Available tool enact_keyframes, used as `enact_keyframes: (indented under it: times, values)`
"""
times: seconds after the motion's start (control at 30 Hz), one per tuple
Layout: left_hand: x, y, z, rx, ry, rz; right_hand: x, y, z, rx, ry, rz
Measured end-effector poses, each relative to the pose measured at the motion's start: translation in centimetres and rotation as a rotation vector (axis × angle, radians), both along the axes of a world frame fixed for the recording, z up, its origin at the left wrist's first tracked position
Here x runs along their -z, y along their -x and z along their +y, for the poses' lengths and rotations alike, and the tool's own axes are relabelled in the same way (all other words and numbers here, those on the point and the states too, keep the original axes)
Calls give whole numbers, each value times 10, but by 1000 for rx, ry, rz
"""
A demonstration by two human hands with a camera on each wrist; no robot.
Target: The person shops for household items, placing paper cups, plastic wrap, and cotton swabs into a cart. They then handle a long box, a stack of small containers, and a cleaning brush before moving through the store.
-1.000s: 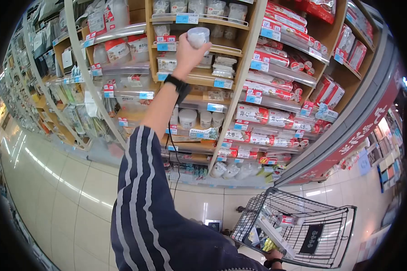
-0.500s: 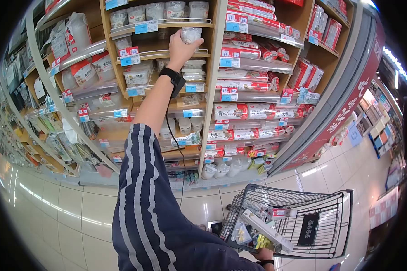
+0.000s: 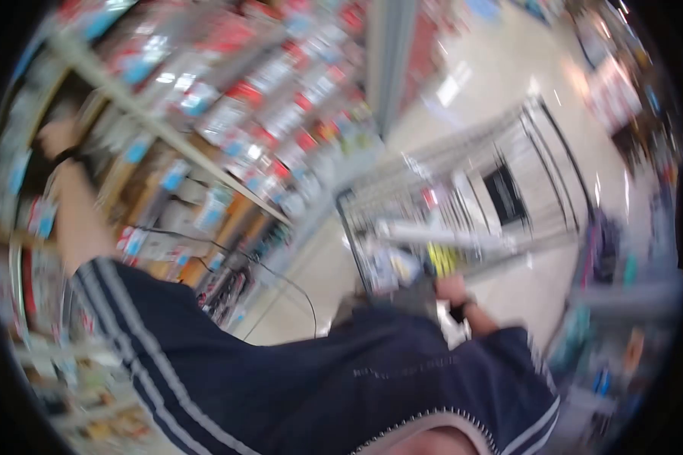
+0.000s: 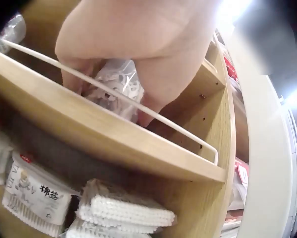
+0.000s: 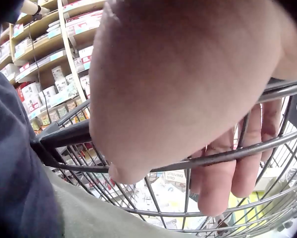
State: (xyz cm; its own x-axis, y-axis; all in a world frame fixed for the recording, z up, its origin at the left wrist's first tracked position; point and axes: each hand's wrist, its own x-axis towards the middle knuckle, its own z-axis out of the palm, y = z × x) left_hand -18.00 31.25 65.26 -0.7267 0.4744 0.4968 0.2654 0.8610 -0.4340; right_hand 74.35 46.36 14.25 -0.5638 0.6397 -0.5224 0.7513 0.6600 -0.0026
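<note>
In the left wrist view, my left hand (image 4: 138, 29) reaches over a white wire rail (image 4: 108, 89). Thumb and fingers straddle a clear plastic tub of small white pieces (image 4: 119, 84), which sits low behind that rail on a wooden shelf (image 4: 79, 121). The same hand (image 3: 59, 136) is a blur at the far left of the head view. My right hand (image 5: 188, 89) grips the dark metal rim of a shopping cart (image 5: 69, 136); its fingers (image 5: 215, 191) curl down inside the wires, the thumb outside.
Packs of cotton swabs (image 4: 37, 196) and white stacked packs (image 4: 123, 210) fill the shelf below. Inside the cart lie a long white box (image 3: 440, 233) and a yellow item (image 3: 442, 258). A black cord (image 3: 258, 262) dangles from the left wrist across the shelves.
The head view has swung right and blurred, putting the left hand at far left. The tub, earlier held up before the shelves, is now down behind the rail. The right hand stays on the cart.
</note>
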Motion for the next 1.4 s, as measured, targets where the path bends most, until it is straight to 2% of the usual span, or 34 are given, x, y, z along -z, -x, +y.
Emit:
enact_keyframes:
  times: [0.03,0.07,0.1,0.13,0.23,0.33,0.37,0.4,0.47,0.5,0.53,0.6,0.67,0.7,0.77,0.8,0.87,0.9,0.93,0.97,1.0,1.03,1.1,1.23,1.27,1.3,1.4]
  values:
    - [4,52,1,-3,98,-34,-11,12,-2,33,70,-58]
    - [3,103,-1,56,-325,-170,-23,10,-10,25,77,79]
    - [13,146,-9,120,-428,-156,-50,23,-15,35,80,33]
    - [20,167,-12,165,-557,-135,-44,23,-15,54,100,25]
    - [8,116,-21,-40,-735,0,-44,24,-18,31,185,-23]
    - [18,51,-14,37,-899,225,-81,39,-11,10,341,-62]
    - [29,18,-2,155,-961,331,-89,40,-8,1,400,-71]
    - [49,-21,11,294,-993,410,-85,35,-2,27,468,30]
    - [110,-107,33,622,-939,404,-74,23,12,76,612,233]
    - [151,-182,48,795,-877,367,-81,29,31,121,634,190]
    - [197,-243,59,897,-880,164,-93,31,55,146,628,233]
    - [314,-371,69,889,-1018,-492,-71,34,109,258,505,335]
    - [415,-481,63,665,-1117,-1073,-53,38,172,507,535,428]
    - [451,-525,53,527,-1147,-1298,-15,36,207,532,493,453]
    - [504,-604,39,208,-1217,-1555,53,31,257,652,367,470]
    - [551,-624,22,92,-954,-1536,102,23,280,639,358,361]
    - [516,-674,56,49,-938,-1390,178,21,307,715,446,248]
    - [511,-676,64,2,-903,-1341,239,12,316,662,454,220]
    - [511,-675,71,-44,-867,-1294,303,-1,323,404,575,296]
    - [523,-675,68,-3,-877,-1230,321,7,318,812,603,349]
    - [523,-677,68,-43,-872,-1224,341,13,317,866,665,193]
    - [521,-677,72,-71,-867,-1224,358,18,316,620,537,3]
    - [517,-674,81,-138,-834,-1258,373,30,304,376,397,-20]
    - [516,-673,86,-163,-764,-1251,333,49,288,1112,352,157]
    - [516,-673,88,-172,-752,-1234,343,45,289,1164,378,177]
    - [516,-674,90,-183,-748,-1220,376,33,288,1210,397,197]
    - [522,-679,85,-132,-795,-1159,411,1,296,1076,367,387]
